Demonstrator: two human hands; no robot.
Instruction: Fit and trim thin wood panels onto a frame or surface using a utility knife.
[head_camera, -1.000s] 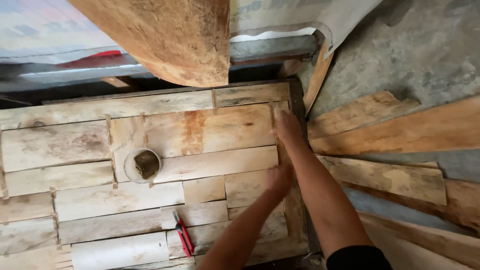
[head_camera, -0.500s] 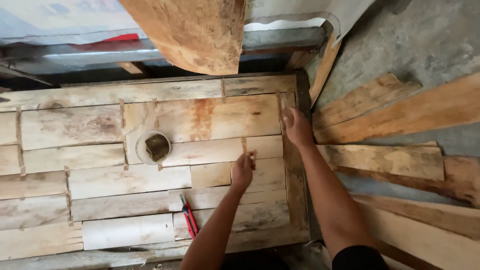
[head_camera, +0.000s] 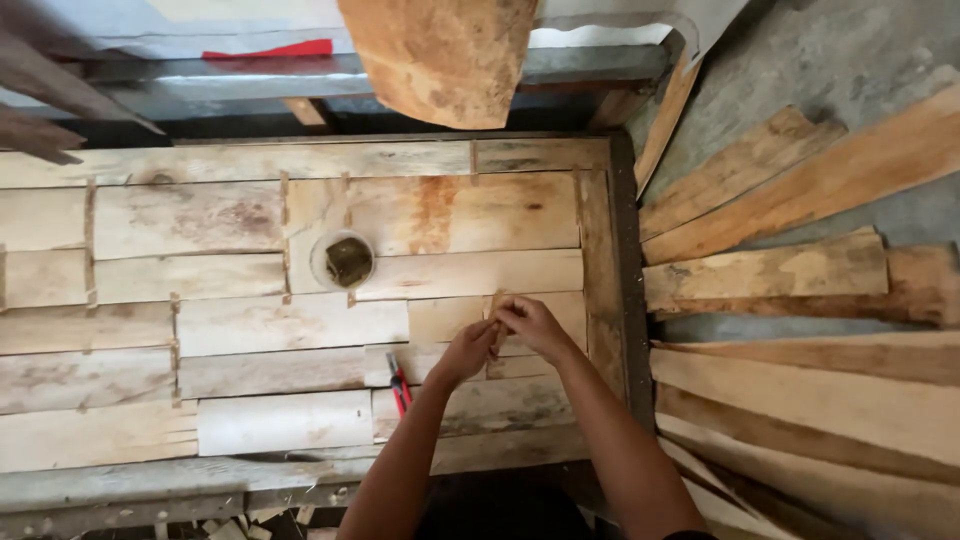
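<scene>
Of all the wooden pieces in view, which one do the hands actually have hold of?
The small thin wood strip pinched between the left hand and right hand over the pale plank panel; the loose boards lie untouched.

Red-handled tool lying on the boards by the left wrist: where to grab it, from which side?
Probably by the red handles, coming straight down from above: the tool lies flat on the boards, with its handles bare. The left hand is nearest. Its working end is too small to make out.
</scene>
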